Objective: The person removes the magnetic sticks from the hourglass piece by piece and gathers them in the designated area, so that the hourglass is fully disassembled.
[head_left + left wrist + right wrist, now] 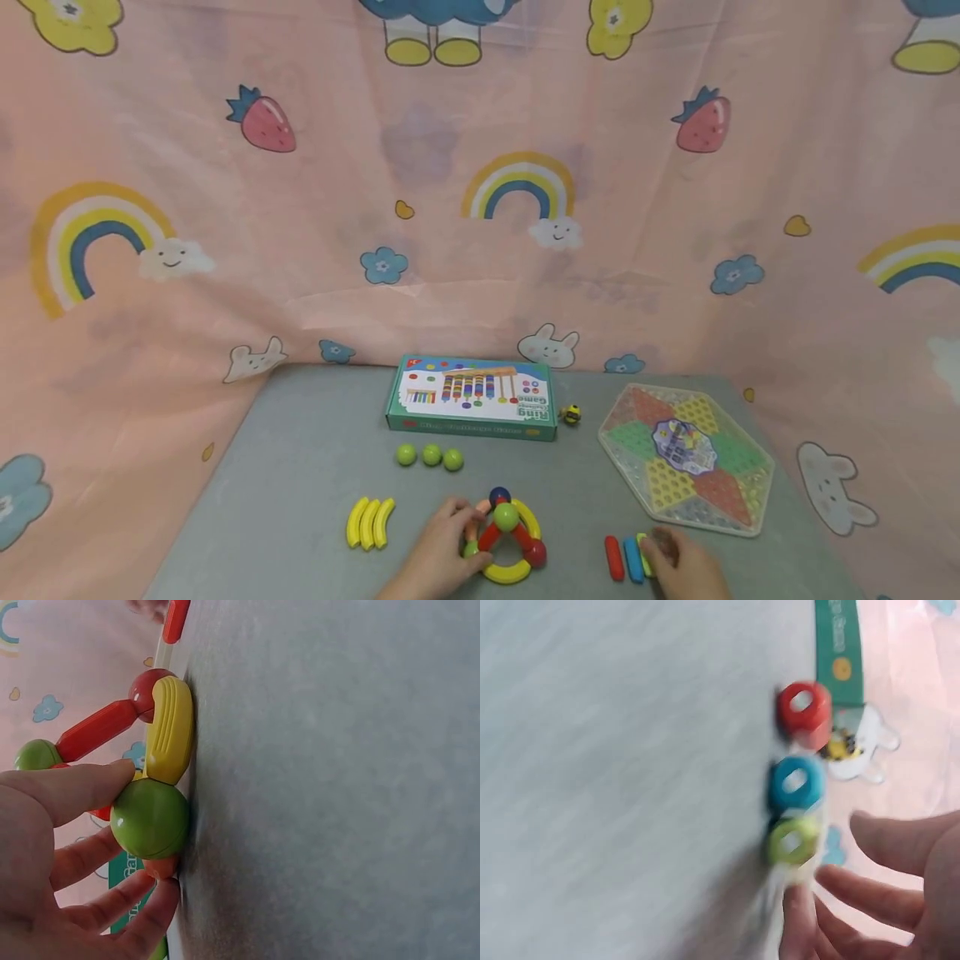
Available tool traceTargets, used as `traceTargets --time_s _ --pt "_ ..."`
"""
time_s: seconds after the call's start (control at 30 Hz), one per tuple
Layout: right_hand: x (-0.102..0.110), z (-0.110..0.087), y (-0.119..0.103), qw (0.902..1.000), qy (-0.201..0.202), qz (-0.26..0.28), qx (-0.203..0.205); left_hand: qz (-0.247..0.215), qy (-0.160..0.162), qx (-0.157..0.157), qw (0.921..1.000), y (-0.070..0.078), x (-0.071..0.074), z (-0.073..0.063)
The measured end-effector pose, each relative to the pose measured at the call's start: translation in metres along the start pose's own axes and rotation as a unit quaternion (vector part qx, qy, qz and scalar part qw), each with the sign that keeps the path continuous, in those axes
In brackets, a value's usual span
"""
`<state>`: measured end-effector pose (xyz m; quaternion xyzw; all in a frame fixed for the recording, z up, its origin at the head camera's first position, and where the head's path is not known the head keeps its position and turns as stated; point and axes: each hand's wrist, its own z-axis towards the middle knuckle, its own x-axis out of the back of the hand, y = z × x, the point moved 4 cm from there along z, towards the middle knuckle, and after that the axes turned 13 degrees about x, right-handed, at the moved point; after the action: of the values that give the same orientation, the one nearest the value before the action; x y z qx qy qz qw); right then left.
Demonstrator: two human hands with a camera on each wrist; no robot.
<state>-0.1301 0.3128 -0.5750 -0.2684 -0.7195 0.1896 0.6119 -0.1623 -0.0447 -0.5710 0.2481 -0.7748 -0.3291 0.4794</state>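
My left hand steadies a magnetic ball-and-stick frame with red sticks rising to a green ball on top. In the left wrist view the thumb lies against a lower green ball and a yellow curved stick, while the other fingers reach round to an orange stick. My right hand is beside a lime-green stick, its fingertips right at the stick and its thumb held apart. Next to that stick lie a blue stick and a red stick, side by side.
Three yellow curved sticks lie left of the frame, with three green balls behind. A Ring Game box stands at the back beside a small bee figure. A hexagonal game board is at the right.
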Motion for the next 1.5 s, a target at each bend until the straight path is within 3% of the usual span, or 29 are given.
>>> traceTargets --time_s 0.13,0.4,0.5,0.67,0.8,1.07,1.33,1.5 --pt "0.014 0.001 -0.028 0.9984 0.045 -0.010 0.033 0.008 0.004 -0.011 0.9999 0.002 -0.001 0.000" --pt "0.011 0.002 -0.106 0.9838 0.067 0.081 0.145 -0.012 -0.009 -0.011 0.9998 0.001 0.000 0.002" --pt "0.000 0.002 -0.131 0.9765 0.054 0.097 0.185 -0.017 -0.009 -0.015 0.9997 0.001 0.001 0.003" --pt "-0.022 -0.002 -0.162 0.9511 -0.008 0.091 0.295 -0.017 -0.008 -0.018 0.9997 0.001 0.000 0.003" --pt "-0.037 -0.002 -0.175 0.9380 -0.054 0.069 0.336 -0.004 0.000 -0.035 0.9994 0.001 0.000 0.002" --pt "-0.052 0.000 -0.190 0.9166 -0.064 -0.024 0.394 -0.010 0.002 -0.057 0.9983 0.000 0.000 0.000" --pt "-0.056 0.003 -0.191 0.9208 -0.082 -0.014 0.381 -0.014 0.000 -0.037 0.9992 0.001 0.000 0.003" --pt "-0.057 0.002 -0.191 0.9217 -0.082 -0.004 0.379 0.009 0.006 -0.036 0.9993 0.002 0.000 0.002"
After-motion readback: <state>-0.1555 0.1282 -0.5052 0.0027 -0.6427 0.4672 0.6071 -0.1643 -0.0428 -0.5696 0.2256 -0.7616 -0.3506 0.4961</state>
